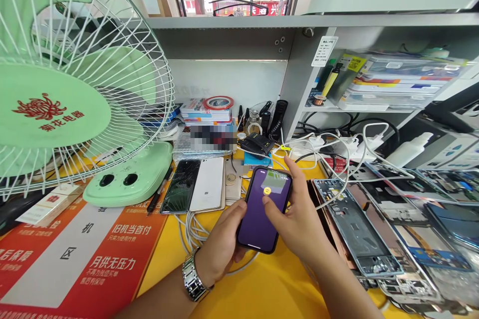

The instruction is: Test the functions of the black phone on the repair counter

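A smartphone [260, 212] with a lit purple screen and a small round yellow icon sits in both my hands above the yellow desk [262, 289]. My left hand [220, 246], a metal watch on its wrist, grips the phone's lower left edge with curled fingers. My right hand [295, 214] wraps the phone's right edge, its thumb resting on the screen just below the yellow icon.
A green desk fan [75, 109] stands at the left. Two phones [196, 184] lie behind the held one. Opened phone frames and screens [355, 224] crowd the right side, with white cables [337, 154] and a power strip. Shelves at the back hold boxes and tape.
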### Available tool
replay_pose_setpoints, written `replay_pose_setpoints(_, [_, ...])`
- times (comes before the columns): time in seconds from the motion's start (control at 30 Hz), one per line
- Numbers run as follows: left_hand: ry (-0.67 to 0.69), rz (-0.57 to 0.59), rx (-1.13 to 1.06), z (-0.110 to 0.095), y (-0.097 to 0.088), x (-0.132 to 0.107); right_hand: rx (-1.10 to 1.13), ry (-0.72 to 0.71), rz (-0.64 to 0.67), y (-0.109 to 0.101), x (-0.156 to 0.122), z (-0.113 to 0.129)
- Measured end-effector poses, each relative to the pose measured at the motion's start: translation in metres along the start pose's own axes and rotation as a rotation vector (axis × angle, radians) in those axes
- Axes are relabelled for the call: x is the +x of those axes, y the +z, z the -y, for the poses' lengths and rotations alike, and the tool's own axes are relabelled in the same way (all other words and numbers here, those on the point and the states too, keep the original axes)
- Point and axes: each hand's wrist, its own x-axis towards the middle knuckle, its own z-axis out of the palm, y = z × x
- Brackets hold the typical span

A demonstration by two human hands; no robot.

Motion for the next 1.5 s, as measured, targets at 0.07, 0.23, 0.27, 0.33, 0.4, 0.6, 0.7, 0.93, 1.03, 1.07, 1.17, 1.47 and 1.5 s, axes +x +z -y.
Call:
replay_pose_setpoints(0.07, [0.008, -0.029, -0.038, -0.003, 0.000, 0.000, -0.031, 0.023, 0.073, 0.001, -0.001, 0.003])
replay_pose_setpoints(0.23, [0.021, -0.060, -0.131, -0.010, 0.000, 0.004, -0.114, 0.053, 0.248, 0.004, -0.003, 0.008])
replay_pose_setpoints(0.27, [0.019, -0.058, -0.154, -0.011, 0.000, 0.004, -0.112, 0.047, 0.283, 0.004, -0.003, 0.007])
replay_pose_setpoints(0.33, [0.010, -0.073, -0.197, -0.014, 0.000, 0.006, -0.096, 0.031, 0.338, 0.004, -0.004, 0.006])
replay_pose_setpoints(0.4, [-0.001, -0.087, -0.223, -0.016, 0.000, 0.007, -0.066, 0.029, 0.375, 0.003, -0.006, 0.005])
replay_pose_setpoints(0.6, [0.005, -0.070, -0.271, -0.022, -0.001, 0.007, 0.323, 0.081, 0.411, 0.003, -0.003, 0.000])
replay_pose_setpoints(0.7, [0.019, -0.079, -0.285, -0.023, 0.000, 0.007, 0.388, 0.155, 0.308, 0.007, 0.003, -0.007])
replay_pose_setpoints(0.93, [-0.011, -0.025, -0.282, -0.022, 0.001, 0.008, 0.374, 0.198, 0.252, 0.013, 0.005, -0.014])
replay_pose_setpoints(1.03, [0.013, -0.026, -0.269, -0.023, 0.002, 0.007, 0.368, 0.203, 0.250, 0.013, 0.004, -0.016])
replay_pose_setpoints(1.07, [0.025, -0.029, -0.264, -0.024, 0.002, 0.007, 0.369, 0.202, 0.251, 0.013, 0.005, -0.016])
replay_pose_setpoints(1.17, [0.040, -0.031, -0.253, -0.024, 0.002, 0.006, 0.369, 0.184, 0.257, 0.013, 0.005, -0.018])
replay_pose_setpoints(1.47, [0.038, -0.035, -0.242, -0.023, 0.001, 0.006, 0.392, 0.192, 0.251, 0.014, 0.005, -0.016])
replay_pose_setpoints(1.5, [0.040, -0.035, -0.242, -0.023, 0.001, 0.006, 0.390, 0.188, 0.252, 0.014, 0.005, -0.017])
